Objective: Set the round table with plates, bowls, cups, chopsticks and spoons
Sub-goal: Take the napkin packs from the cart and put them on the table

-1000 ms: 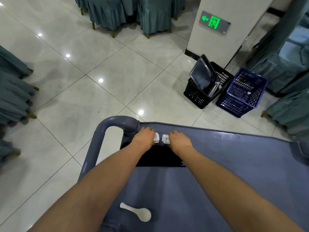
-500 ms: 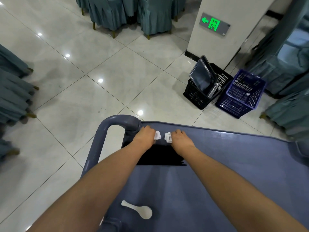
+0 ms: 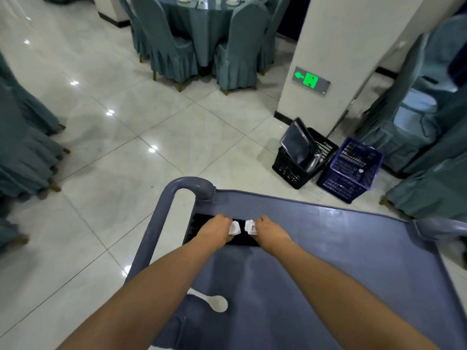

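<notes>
Left hand [image 3: 215, 231] and right hand [image 3: 271, 231] each grip a small white piece — glossy white spoon [image 3: 212, 301] lies on the grey cart [image 3: 353, 248].

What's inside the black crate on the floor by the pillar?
Dark trays lean upright in the black crate, sticking out above its rim. Anything below them is hidden by the trays and the crate's walls.

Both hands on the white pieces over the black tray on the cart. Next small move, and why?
Probably lift them clear: left hand and right hand each grip a small white piece above the black tray, and the round table is across the floor.
</notes>
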### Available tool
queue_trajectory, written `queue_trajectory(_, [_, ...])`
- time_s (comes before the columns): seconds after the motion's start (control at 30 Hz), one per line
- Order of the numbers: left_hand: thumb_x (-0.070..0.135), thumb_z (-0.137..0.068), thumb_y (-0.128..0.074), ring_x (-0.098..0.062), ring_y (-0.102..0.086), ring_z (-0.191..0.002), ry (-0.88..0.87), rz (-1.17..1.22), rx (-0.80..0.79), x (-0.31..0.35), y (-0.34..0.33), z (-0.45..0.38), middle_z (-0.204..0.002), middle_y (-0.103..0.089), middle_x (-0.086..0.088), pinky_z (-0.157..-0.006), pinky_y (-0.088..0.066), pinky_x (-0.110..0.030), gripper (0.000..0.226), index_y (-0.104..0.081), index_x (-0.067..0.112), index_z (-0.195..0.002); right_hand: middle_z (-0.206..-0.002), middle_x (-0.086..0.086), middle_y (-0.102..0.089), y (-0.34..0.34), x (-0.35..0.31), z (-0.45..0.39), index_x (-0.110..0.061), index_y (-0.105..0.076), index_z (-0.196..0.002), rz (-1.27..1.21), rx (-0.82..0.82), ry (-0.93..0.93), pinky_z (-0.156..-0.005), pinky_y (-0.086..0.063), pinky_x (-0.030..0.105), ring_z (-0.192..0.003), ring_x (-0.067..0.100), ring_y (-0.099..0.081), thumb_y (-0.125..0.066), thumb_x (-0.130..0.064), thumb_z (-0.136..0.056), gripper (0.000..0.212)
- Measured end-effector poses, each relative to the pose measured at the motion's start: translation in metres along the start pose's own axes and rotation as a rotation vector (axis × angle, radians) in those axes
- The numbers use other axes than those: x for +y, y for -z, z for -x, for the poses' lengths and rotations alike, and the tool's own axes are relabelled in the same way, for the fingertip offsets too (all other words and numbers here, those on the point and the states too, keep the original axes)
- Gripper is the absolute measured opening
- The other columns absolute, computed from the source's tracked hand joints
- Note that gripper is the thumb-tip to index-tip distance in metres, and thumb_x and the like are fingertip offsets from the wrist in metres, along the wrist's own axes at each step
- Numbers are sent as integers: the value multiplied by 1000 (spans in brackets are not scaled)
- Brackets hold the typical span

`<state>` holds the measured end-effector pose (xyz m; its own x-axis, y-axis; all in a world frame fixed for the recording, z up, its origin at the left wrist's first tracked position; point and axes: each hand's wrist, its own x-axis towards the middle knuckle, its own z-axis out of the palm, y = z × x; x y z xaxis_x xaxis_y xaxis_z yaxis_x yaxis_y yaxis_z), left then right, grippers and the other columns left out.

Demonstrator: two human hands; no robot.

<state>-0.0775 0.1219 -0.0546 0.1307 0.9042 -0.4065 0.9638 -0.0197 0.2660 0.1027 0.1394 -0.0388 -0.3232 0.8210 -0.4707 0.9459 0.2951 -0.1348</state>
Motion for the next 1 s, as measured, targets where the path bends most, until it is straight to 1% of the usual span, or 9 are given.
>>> queue_trajectory(0.13, [26,-88,-64,-32,-59,-107,62,21,1,0,0,45,-122,-53,-13,-92,-49,-40,36,-58,10,-120,-130,16,-50,-6,-12,19,-6,-46,-129,64,-5,108,-95,-44,42,-117,34,-53,-52,-22,-98,35])
queue_trajectory(0.33, [24,-90,-58,-34,-64,-103,323,54,57,-21,-15,140,-114,-64,-15,-84,-54,-40,31,-57,11,-118,-123,12,-52,-15,-62,50,-9,-49,-123,106,14,368,-86,-46,40,-109,31,-55,-55,-28,-95,34])
queue_trajectory(0.5, [40,-94,-51,-30,-63,-107,577,219,80,-29,-36,229,-118,-64,-11,-85,-52,-38,41,-54,13,-125,-125,13,-54,-25,-115,85,-7,-50,-122,183,4,552,-90,-46,38,-112,30,-56,-52,-24,-97,30])
queue_trajectory(0.53, [43,-93,-52,-29,-63,-105,614,263,105,-30,-40,243,-117,-64,-9,-85,-53,-37,41,-55,15,-123,-126,13,-54,-27,-126,91,-7,-51,-122,192,-7,575,-90,-47,38,-113,31,-57,-52,-22,-97,30])
queue_trajectory(0.63, [52,-90,-54,-29,-65,-99,687,337,292,-38,-45,302,-110,-67,-6,-79,-53,-33,43,-58,18,-116,-126,12,-54,-32,-180,116,-9,-51,-123,239,-16,671,-92,-48,39,-115,30,-56,-49,-17,-96,29])
queue_trajectory(0.73, [41,-90,-56,-35,-63,-96,776,330,416,-46,-47,363,-109,-67,-13,-73,-47,-31,35,-57,12,-110,-123,10,-57,-38,-239,149,-11,-52,-127,280,-32,758,-93,-50,41,-111,29,-58,-49,-20,-95,33])
queue_trajectory(0.8, [36,-90,-55,-36,-64,-94,846,353,457,-51,-52,403,-106,-67,-14,-72,-47,-31,32,-58,10,-107,-121,12,-58,-46,-270,169,-8,-53,-122,288,-9,831,-91,-51,40,-109,30,-59,-48,-25,-98,30])
queue_trajectory(0.9, [31,-89,-54,-35,-63,-94,966,407,464,-57,-72,476,-107,-66,-14,-74,-49,-32,31,-58,9,-110,-120,11,-55,-69,-310,210,-10,-51,-120,304,50,964,-87,-48,35,-110,30,-57,-50,-33,-97,33])
queue_trajectory(1.0, [28,-90,-56,-35,-63,-92,1082,418,440,-62,-110,562,-107,-64,-16,-73,-49,-32,31,-56,7,-113,-122,9,-54,-105,-357,267,-12,-50,-121,354,48,1091,-84,-46,35,-110,29,-56,-51,-39,-96,37])
